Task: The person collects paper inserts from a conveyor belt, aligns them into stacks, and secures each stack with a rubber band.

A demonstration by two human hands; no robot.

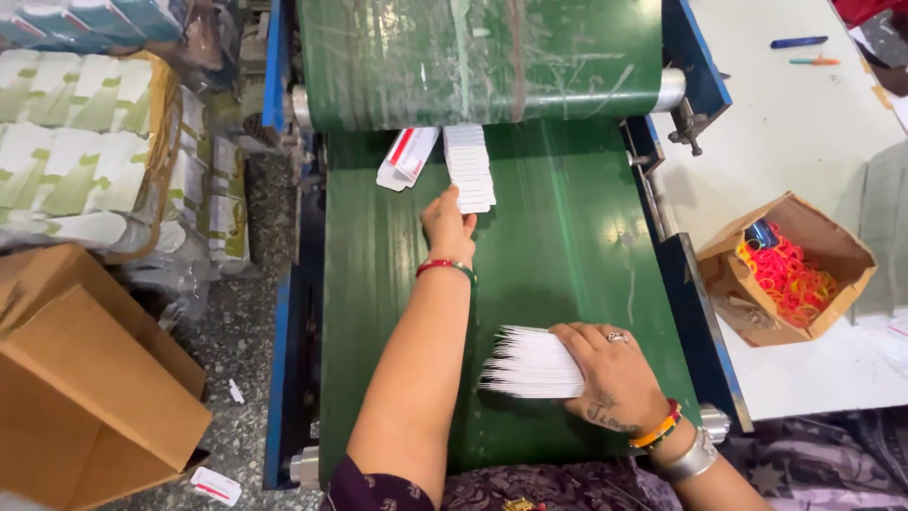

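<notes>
A green conveyor belt (pixel 567 237) runs away from me. My left hand (pixel 447 227) reaches far up the belt and touches the near end of a shingled row of flat white cartons (pixel 469 166) that comes out from under the roller. A tilted white and red carton (pixel 408 156) lies just left of that row. Closer to me, my right hand (pixel 605 374) holds a fanned stack of white flat cartons (pixel 530 362) pressed down on the belt.
A white table (pixel 794 142) at the right carries an open cardboard box of red and yellow rubber bands (pixel 790 274) and two pens (pixel 799 43). Brown cardboard boxes (pixel 85 378) and wrapped bundles of printed cartons (pixel 76 142) stand at the left. A loose carton (pixel 216 485) lies on the floor.
</notes>
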